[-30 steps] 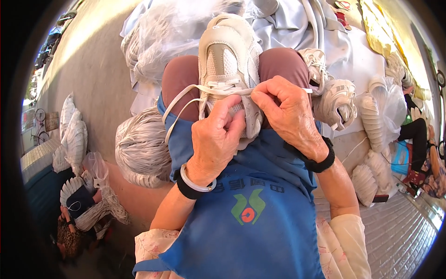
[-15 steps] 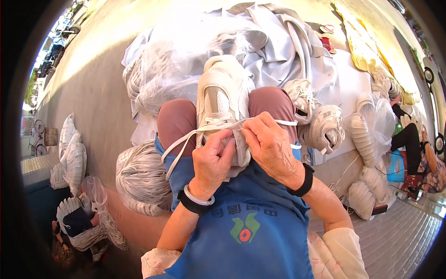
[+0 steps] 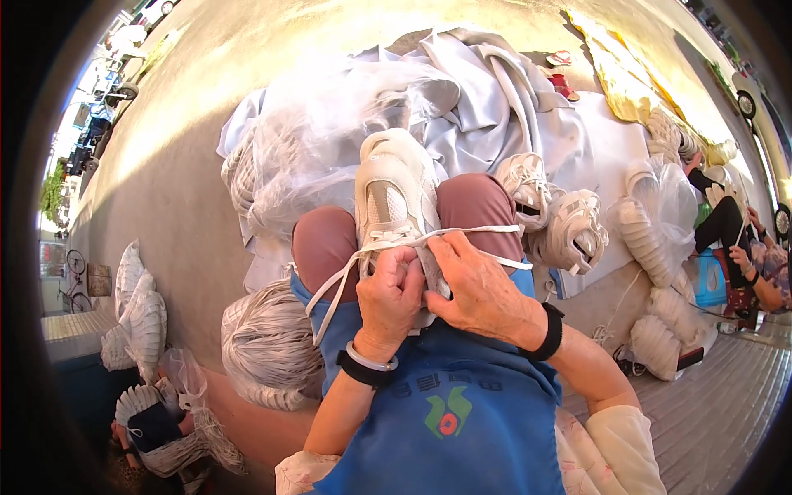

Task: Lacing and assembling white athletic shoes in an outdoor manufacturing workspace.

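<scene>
A cream-white sneaker [image 3: 394,194] is held between my knees, toe pointing away from me. Its white shoelace [image 3: 334,301] runs through the upper eyelets, and the loose ends trail out over both knees. My left hand [image 3: 388,295] is closed, thumb and forefinger pinching at the left side of the shoe's opening. My right hand [image 3: 483,290] grips the opening's right side by the tongue, thumb and forefinger around the edge. The fingers hide exactly which layer or lace each pinches. A blue apron [image 3: 462,379] covers my lap.
Two similar sneakers [image 3: 571,231] stand beyond my right knee. A bundle of pale laces [image 3: 268,342] lies by my left knee. Ahead are clear plastic wrap [image 3: 322,136] and grey cloth [image 3: 487,99]. At far right a person [image 3: 759,264] sits beside stacked white shoe parts [image 3: 648,235].
My right hand has lowered from a raised pinch near the lace to the shoe's opening, its fingers spreading around the edge. My left hand keeps its pinch. The whole view has shifted slightly.
</scene>
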Tool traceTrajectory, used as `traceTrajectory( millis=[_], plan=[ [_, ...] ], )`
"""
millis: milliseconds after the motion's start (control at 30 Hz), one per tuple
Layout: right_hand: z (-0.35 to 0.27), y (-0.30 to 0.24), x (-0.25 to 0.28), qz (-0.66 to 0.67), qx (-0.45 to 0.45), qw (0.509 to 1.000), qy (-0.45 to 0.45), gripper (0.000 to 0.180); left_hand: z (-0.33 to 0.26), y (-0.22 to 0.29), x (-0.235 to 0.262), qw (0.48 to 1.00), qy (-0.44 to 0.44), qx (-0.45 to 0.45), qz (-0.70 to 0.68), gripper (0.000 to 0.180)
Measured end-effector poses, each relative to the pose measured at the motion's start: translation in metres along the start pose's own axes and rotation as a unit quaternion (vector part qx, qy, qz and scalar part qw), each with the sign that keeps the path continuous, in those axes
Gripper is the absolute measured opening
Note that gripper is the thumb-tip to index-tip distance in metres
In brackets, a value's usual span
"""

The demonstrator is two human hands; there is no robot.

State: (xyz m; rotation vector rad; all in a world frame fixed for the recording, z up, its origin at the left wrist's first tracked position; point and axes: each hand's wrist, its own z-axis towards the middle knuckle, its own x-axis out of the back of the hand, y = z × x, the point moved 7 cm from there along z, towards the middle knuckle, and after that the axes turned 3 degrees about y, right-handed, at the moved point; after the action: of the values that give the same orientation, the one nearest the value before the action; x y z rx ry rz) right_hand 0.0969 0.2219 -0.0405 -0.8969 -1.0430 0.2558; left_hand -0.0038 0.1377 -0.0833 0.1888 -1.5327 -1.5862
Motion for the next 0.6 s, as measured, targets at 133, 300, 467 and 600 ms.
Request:
traceTrajectory(
  millis=[133, 300, 467, 600],
  plan=[
    [0.003, 0.006, 0.002, 0.02, -0.017, 0.999, -0.022, 0.026, -0.006, 0.005, -0.004, 1.0, 0.011, -0.021, -0.006, 0.016],
    [-0.001, 0.013, 0.006, 0.061, -0.014, 0.998, -0.03, 0.03, -0.007, 0.018, -0.006, 0.999, 0.01, -0.033, 0.028, 0.016],
    [-0.003, 0.006, 0.005, 0.034, -0.007, 0.999, 0.001, 0.036, -0.005, 0.017, -0.008, 0.999, 0.007, -0.022, 0.028, 0.011],
    [-0.003, 0.007, 0.008, 0.027, -0.04, 0.999, 0.0, 0.041, -0.006, 0.02, -0.001, 0.999, 0.012, -0.047, 0.005, 0.008]
  ],
)
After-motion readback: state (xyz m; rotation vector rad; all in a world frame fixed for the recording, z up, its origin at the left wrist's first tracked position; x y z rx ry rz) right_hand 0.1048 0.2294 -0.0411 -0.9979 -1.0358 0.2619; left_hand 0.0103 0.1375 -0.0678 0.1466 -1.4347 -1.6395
